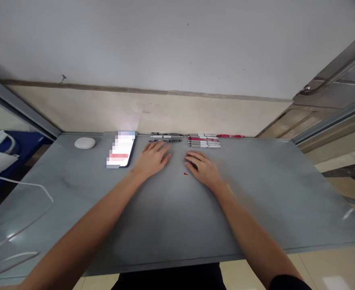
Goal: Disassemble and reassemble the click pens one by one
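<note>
- L hand (pixel 152 160): flat on tabletop (pixel 171 209), fingers open, just below grey pens (pixel 165 137).
- R hand (pixel 203 168): palm-down, fingers spread, nothing held, near red-white pens (pixel 204 141).
- Phone (pixel 121 152) left of L hand.

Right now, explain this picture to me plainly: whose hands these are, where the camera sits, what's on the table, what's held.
There is one picture, from a camera worn on a person's head, looking down at their own bare arms. The left hand and right hand rest flat on a grey table, holding nothing. Beyond the fingers lie grey pens and red-and-white pens in rows. Left of them is a phone and a white oval object. A tiny red bit lies by the right hand; a white cable trails at far left.
</note>
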`<action>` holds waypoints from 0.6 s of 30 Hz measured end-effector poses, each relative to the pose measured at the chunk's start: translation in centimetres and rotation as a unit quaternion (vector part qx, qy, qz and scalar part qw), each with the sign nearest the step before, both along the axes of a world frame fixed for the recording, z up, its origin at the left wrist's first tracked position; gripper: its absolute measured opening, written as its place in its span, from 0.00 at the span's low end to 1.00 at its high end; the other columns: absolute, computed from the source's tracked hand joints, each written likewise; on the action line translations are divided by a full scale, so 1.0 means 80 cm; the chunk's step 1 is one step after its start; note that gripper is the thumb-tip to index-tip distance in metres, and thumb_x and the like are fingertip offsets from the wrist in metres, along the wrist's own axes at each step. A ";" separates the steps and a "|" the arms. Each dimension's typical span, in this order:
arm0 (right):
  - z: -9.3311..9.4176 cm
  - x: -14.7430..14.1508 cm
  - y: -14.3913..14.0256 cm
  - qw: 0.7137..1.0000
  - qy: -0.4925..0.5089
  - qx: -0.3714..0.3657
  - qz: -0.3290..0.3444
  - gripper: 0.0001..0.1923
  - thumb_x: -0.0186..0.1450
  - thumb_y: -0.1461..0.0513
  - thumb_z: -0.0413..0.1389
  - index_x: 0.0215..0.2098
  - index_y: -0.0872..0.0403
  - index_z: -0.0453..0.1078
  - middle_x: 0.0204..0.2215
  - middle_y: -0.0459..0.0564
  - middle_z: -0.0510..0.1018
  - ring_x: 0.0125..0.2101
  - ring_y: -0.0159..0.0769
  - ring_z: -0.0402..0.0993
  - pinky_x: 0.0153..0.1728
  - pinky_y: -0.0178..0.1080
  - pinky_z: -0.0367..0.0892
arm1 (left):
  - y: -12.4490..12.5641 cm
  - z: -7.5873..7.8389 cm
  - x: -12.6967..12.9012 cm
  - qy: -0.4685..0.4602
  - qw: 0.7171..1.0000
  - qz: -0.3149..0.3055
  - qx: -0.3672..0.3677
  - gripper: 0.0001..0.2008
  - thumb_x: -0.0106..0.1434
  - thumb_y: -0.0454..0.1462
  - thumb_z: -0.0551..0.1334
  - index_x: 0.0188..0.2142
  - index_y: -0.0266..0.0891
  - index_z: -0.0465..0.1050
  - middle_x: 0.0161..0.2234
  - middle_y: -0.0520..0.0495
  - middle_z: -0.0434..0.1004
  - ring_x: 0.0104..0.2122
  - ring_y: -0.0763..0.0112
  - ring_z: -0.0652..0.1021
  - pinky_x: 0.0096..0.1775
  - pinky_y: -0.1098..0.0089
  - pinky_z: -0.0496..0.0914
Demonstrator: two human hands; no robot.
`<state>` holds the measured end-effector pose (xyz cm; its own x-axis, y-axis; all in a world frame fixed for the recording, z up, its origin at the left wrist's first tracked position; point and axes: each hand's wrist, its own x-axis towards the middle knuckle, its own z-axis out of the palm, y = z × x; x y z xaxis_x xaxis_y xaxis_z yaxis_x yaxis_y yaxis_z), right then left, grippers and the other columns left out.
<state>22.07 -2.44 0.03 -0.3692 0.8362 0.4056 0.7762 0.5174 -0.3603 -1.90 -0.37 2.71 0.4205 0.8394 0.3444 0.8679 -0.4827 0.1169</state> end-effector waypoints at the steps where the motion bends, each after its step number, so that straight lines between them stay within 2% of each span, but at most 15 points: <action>1: 0.001 0.000 0.000 1.000 0.007 -0.004 -0.008 0.15 0.71 0.58 0.51 0.50 0.45 0.76 0.54 0.47 0.78 0.55 0.41 0.73 0.55 0.46 0.71 | 0.012 0.005 0.002 0.011 1.000 -0.003 0.004 0.18 0.71 0.39 0.54 0.57 0.38 0.72 0.58 0.38 0.72 0.57 0.53 0.72 0.59 0.54 0.64; 5: 0.003 -0.001 0.000 0.999 0.038 -0.019 -0.023 0.14 0.70 0.58 0.51 0.50 0.45 0.75 0.53 0.47 0.78 0.54 0.40 0.74 0.52 0.44 0.73 | 0.048 0.018 0.010 0.092 0.996 0.014 0.009 0.17 0.68 0.31 0.54 0.53 0.36 0.74 0.52 0.36 0.76 0.52 0.51 0.75 0.52 0.54 0.69; 9: 0.004 -0.001 0.000 0.998 0.051 -0.027 -0.037 0.14 0.70 0.58 0.52 0.50 0.44 0.75 0.52 0.46 0.78 0.54 0.40 0.74 0.47 0.43 0.75 | 0.063 0.019 0.014 0.160 0.987 0.005 -0.006 0.17 0.67 0.26 0.53 0.50 0.34 0.75 0.46 0.36 0.79 0.47 0.52 0.77 0.48 0.55 0.70; 15: 0.007 -0.002 0.002 0.997 0.068 -0.024 -0.032 0.13 0.69 0.61 0.52 0.49 0.46 0.75 0.51 0.48 0.79 0.52 0.40 0.75 0.52 0.45 0.73 | 0.074 0.020 0.015 0.186 0.982 -0.005 -0.023 0.17 0.65 0.23 0.53 0.47 0.32 0.77 0.46 0.35 0.79 0.47 0.52 0.78 0.47 0.56 0.71; 18: 0.007 -0.002 0.003 0.996 0.080 -0.026 -0.035 0.13 0.69 0.61 0.52 0.48 0.46 0.75 0.50 0.48 0.80 0.51 0.41 0.75 0.51 0.46 0.74 | 0.072 0.024 0.017 0.169 0.985 -0.016 -0.031 0.18 0.64 0.22 0.53 0.46 0.32 0.77 0.47 0.35 0.79 0.48 0.51 0.77 0.48 0.56 0.71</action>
<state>21.95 -2.24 0.62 -0.2430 0.8792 0.4098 0.7404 0.4410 -0.5073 -0.56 5.37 4.61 0.5286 0.8391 0.1286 0.8470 -0.5113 -0.1453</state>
